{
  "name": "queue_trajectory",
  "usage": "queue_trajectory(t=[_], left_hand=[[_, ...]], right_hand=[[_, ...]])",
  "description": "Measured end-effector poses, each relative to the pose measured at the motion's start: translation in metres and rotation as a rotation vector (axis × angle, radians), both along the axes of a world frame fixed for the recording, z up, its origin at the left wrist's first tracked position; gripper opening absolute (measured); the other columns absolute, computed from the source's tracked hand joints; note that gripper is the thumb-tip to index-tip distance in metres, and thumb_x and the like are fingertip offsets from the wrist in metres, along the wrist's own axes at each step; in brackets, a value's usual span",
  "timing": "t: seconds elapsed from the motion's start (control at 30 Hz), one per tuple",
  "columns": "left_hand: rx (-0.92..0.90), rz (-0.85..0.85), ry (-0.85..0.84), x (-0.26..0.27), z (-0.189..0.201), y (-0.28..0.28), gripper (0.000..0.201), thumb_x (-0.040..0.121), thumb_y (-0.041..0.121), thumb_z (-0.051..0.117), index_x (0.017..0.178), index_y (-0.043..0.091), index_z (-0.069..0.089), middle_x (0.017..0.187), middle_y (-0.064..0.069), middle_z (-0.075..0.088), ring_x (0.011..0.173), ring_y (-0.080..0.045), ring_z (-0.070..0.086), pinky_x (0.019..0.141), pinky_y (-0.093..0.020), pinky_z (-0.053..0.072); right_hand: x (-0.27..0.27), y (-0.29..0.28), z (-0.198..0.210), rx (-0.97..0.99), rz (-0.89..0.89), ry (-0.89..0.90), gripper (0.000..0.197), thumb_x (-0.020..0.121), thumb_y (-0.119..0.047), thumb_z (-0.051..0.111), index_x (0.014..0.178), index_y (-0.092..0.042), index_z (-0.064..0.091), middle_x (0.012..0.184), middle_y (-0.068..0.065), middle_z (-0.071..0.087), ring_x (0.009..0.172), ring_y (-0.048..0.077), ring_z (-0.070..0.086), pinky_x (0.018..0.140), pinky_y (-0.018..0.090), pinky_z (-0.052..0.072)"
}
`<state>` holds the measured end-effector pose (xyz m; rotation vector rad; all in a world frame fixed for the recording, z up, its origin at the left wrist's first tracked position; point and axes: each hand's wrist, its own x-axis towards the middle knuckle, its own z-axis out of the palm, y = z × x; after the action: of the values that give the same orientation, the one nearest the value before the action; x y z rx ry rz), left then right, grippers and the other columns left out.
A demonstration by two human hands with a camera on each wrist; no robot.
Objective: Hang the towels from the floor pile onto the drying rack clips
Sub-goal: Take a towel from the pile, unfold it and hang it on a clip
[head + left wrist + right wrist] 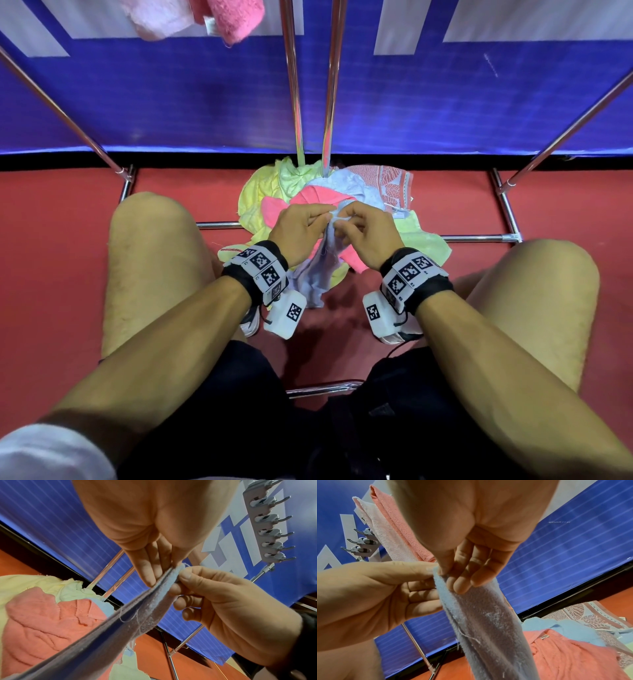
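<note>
Fingertips of both hands pinch the top edge of a blue towel (320, 260) at mid-frame in the head view, the left hand (301, 229) and right hand (364, 233) nearly touching above the pile (267, 192). The left wrist view shows the left thumb and fingers (149, 566) clamped on the towel's folded edge in the center of the frame, with the right hand's curled fingers gripping the same edge just to the right. In the right wrist view, the right thumb and fingers (462, 582) close on the towel's upper corner while the left thumb and forefinger hold it from the left of the frame. The towel hangs down from the hands toward the bottom of the frame between the person's bare knees, its lower end near the red floor (51, 240). The pile, with yellow, pink, blue and leaf-patterned towels, lies on the floor around the two center poles (294, 102) of the chrome rack (479, 237). Two pink towels (219, 17) hang at the upper left of the head frame. Rows of grey clips (269, 524) show at the upper right of the left wrist view. A blue banner (445, 102) fills the background.
</note>
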<state>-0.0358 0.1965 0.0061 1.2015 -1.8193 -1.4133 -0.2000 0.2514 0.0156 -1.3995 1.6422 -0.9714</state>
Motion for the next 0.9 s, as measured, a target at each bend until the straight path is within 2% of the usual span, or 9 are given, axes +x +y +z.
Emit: queue_trajectory(t=[0.23,0.3,0.37,0.43,0.53,0.67,0.73,0.83,0.9], left_hand=[[0.005,-0.026,-0.022,0.001,-0.001,-0.003,0.028,0.088,0.036,0.054,0.112,0.043,0.065,0.101,0.002,0.077,0.1,-0.023,0.072,0.091,-0.049,0.057],[0.014,-0.035,-0.041,0.002,-0.004,-0.005,0.032,0.088,0.033,0.056,0.117,0.037,0.068,0.085,0.007,0.076,0.083,-0.017,0.071,0.085,-0.045,0.059],[0.011,-0.039,-0.046,0.001,-0.002,-0.004,0.035,0.088,0.02,0.063,0.121,0.024,0.071,0.066,0.009,0.065,0.064,-0.008,0.054,0.074,-0.03,0.054],[0.03,-0.04,-0.007,0.001,0.001,-0.002,0.04,0.084,0.018,0.07,0.124,0.015,0.069,0.078,0.0,0.073,0.072,-0.006,0.062,0.078,-0.027,0.053],[0.065,0.002,0.035,0.005,0.005,-0.004,0.042,0.082,0.023,0.079,0.12,0.006,0.07,0.105,-0.009,0.075,0.099,-0.015,0.071,0.093,-0.042,0.057],[0.071,-0.039,0.101,0.005,0.016,-0.006,0.027,0.088,0.009,0.073,0.113,-0.003,0.071,0.099,-0.011,0.076,0.089,-0.016,0.073,0.087,-0.043,0.059],[0.095,-0.001,0.125,0.004,0.018,-0.009,0.029,0.09,0.002,0.067,0.118,-0.006,0.066,0.101,-0.013,0.073,0.089,-0.016,0.07,0.089,-0.043,0.058],[0.084,0.005,0.137,0.006,0.019,-0.015,0.029,0.092,0.008,0.063,0.119,-0.003,0.066,0.101,-0.008,0.071,0.09,-0.013,0.064,0.089,-0.038,0.052],[0.062,-0.005,0.134,0.008,0.022,-0.016,0.027,0.091,0.015,0.062,0.115,0.004,0.068,0.099,-0.002,0.071,0.089,-0.009,0.063,0.088,-0.032,0.05]], right_hand=[[0.0,-0.003,-0.001,-0.039,0.004,0.0,0.022,0.09,-0.02,0.06,0.077,-0.036,0.056,0.062,-0.005,0.067,0.063,0.018,0.068,0.07,0.046,0.058],[-0.001,-0.003,-0.002,-0.033,-0.003,-0.002,0.022,0.09,-0.019,0.06,0.076,-0.036,0.056,0.061,-0.006,0.067,0.063,0.018,0.068,0.07,0.046,0.058],[-0.001,-0.003,-0.002,-0.03,-0.012,-0.005,0.019,0.089,-0.022,0.062,0.076,-0.034,0.056,0.061,-0.004,0.068,0.062,0.019,0.067,0.07,0.046,0.057],[-0.002,-0.004,-0.002,-0.032,-0.014,-0.001,0.016,0.089,-0.025,0.063,0.077,-0.034,0.056,0.062,-0.001,0.069,0.062,0.02,0.068,0.07,0.046,0.057],[-0.003,-0.004,-0.002,-0.034,0.006,0.036,0.016,0.089,-0.027,0.065,0.077,-0.034,0.056,0.062,0.0,0.07,0.063,0.017,0.068,0.069,0.042,0.058],[-0.005,-0.006,0.0,-0.087,0.003,0.172,0.011,0.088,-0.03,0.067,0.083,-0.023,0.06,0.059,0.001,0.057,0.057,0.015,0.052,0.058,0.031,0.045],[-0.009,-0.009,-0.002,-0.128,-0.025,0.198,0.007,0.081,-0.029,0.066,0.083,-0.023,0.062,0.074,-0.001,0.051,0.07,0.014,0.049,0.066,0.026,0.039],[-0.019,-0.015,-0.006,-0.055,0.032,0.264,0.006,0.077,-0.023,0.068,0.082,-0.023,0.065,0.118,0.006,0.047,0.115,0.023,0.045,0.098,0.029,0.036],[-0.023,-0.016,-0.007,-0.021,0.101,0.322,0.008,0.077,-0.024,0.069,0.085,-0.022,0.069,0.123,0.007,0.053,0.119,0.025,0.046,0.103,0.036,0.038]])
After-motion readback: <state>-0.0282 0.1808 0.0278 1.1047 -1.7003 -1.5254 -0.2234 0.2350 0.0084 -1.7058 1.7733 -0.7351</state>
